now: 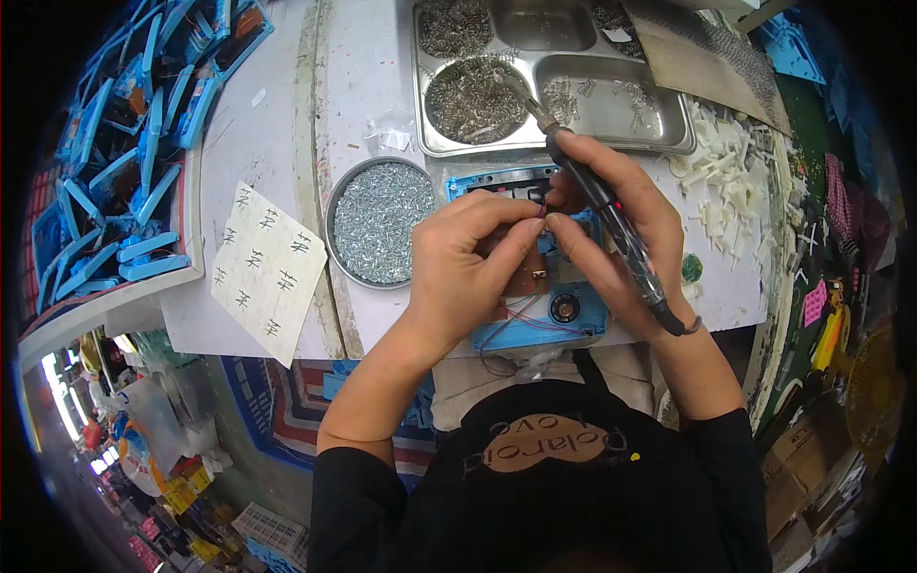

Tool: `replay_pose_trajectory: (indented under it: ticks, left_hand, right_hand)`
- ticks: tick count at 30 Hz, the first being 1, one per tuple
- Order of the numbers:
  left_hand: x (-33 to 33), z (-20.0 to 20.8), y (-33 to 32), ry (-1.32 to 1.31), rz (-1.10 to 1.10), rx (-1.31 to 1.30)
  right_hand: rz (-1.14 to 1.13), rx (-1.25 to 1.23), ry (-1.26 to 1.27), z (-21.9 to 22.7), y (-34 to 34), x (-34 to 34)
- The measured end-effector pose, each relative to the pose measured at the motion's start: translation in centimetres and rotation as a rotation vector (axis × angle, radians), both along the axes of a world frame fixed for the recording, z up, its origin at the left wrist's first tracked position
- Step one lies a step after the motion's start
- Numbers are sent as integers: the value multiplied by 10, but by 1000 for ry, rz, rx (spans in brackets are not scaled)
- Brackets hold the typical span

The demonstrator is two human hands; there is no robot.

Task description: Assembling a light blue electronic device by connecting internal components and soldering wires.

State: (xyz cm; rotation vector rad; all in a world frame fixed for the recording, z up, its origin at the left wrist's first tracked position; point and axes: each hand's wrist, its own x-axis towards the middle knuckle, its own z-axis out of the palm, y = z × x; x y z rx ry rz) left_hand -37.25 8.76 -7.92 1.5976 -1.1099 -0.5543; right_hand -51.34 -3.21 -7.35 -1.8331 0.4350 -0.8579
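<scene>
A blue plastic housing (535, 329) lies in front of me, with a brown board, thin wires and a round black speaker-like part (565, 307) inside. Over it, my left hand (468, 253) pinches what looks like a thin wire (543, 204) between thumb and forefinger. My right hand (626, 224) holds a slim black corded tool, apparently a soldering iron (604, 196), between its fingers. The iron's metal tip points away from me, over the metal tray. Right thumb and fingertips meet the left ones at the wire; they partly hide that spot.
A round dish of small screws (380, 222) stands left of the housing. Beyond is a compartmented metal tray (564, 143) with small springs. White plastic pieces (721, 177) lie at right. A marked paper sheet (263, 263) and a bin of blue housings (143, 172) are at left.
</scene>
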Motion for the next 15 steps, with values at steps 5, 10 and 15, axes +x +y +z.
replay_pose_trajectory:
  ticks: [5,10,15]
  left_hand:
    - [-1,-5,0,-37,53,-19]
    - [-2,-4,-1,-166,74,-6]
    - [-2,-4,0,-174,56,2]
  right_hand:
    - [4,-22,-3,0,3,0]
    - [6,-44,-2,-2,4,3]
    - [-26,-64,-5,-7,3,6]
